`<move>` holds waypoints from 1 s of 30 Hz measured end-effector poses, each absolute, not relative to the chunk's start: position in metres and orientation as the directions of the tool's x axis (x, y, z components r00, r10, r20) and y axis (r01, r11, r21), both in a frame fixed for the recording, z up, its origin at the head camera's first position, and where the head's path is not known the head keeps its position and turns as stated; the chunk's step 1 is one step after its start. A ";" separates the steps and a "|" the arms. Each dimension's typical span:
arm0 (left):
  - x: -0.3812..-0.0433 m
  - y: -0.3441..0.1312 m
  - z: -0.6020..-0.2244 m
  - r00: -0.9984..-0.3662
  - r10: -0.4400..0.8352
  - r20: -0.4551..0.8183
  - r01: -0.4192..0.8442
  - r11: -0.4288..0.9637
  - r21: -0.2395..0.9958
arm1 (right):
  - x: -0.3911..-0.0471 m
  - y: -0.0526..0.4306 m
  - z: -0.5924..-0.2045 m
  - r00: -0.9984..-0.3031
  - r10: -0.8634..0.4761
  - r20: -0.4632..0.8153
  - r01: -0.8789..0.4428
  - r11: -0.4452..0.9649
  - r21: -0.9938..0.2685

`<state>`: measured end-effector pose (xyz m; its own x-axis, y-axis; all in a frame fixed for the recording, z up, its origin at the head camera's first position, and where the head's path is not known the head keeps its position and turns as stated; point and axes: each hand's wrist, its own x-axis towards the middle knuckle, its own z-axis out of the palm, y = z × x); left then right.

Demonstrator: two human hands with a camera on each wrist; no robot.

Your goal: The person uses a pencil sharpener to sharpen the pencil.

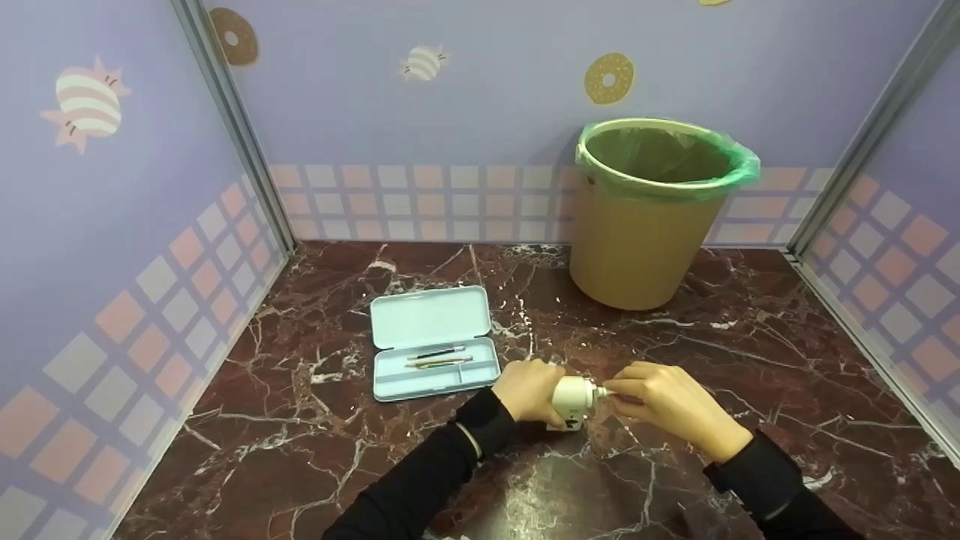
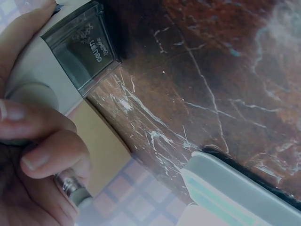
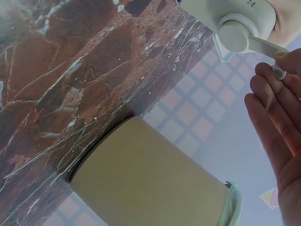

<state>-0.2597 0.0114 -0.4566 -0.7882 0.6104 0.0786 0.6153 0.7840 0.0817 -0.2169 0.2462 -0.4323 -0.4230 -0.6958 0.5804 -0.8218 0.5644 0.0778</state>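
Note:
A white crank pencil sharpener point(image 1: 574, 397) is above the dark marble-patterned table. My left hand point(image 1: 527, 390) grips its body from the left. The left wrist view shows its clear shavings drawer point(image 2: 82, 47) and, between my curled fingers, the metal-banded eraser end of a pencil point(image 2: 75, 189). Whether the pencil's tip is in the sharpener is hidden. On the right, my right hand point(image 1: 664, 397) pinches the crank handle point(image 3: 265, 47) between thumb and fingers. Left of the hands, a light blue pencil case point(image 1: 430, 319) lies open with several pencils point(image 1: 441, 361) inside.
A tan bin point(image 1: 637, 247) lined with a green bag point(image 1: 739, 169) stands at the back right. White specks are scattered on the tabletop point(image 1: 315, 450), some possibly its veining. Patterned panels point(image 1: 450, 97) enclose the back and both sides.

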 end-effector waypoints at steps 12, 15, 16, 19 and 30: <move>-0.258 0.011 -0.460 -0.763 0.639 0.097 0.645 0.764 0.036 | -0.231 0.247 -0.435 -0.484 -0.657 0.578 -0.783 0.620 0.049; -0.258 0.011 -0.461 -0.759 0.643 0.098 0.649 0.760 0.040 | -0.234 0.246 -0.436 -0.505 -0.652 0.565 -0.772 0.634 0.041; -0.257 0.010 -0.461 -0.759 0.643 0.097 0.649 0.760 0.043 | -0.236 0.246 -0.436 -0.508 -0.653 0.562 -0.770 0.637 0.044; -0.258 0.010 -0.461 -0.760 0.643 0.093 0.648 0.760 0.042 | -0.238 0.245 -0.436 -0.511 -0.656 0.556 -0.766 0.640 0.051; -0.260 0.010 -0.459 -0.752 0.652 0.096 0.658 0.752 0.046 | -0.238 0.236 -0.430 -0.634 -0.614 0.471 -0.681 0.732 0.037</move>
<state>-0.2604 0.0099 -0.4591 -0.7519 0.6523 0.0956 0.6580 0.7516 0.0464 -0.2378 0.2364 -0.4302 -0.6341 -0.6136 0.4705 -0.6807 0.7316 0.0366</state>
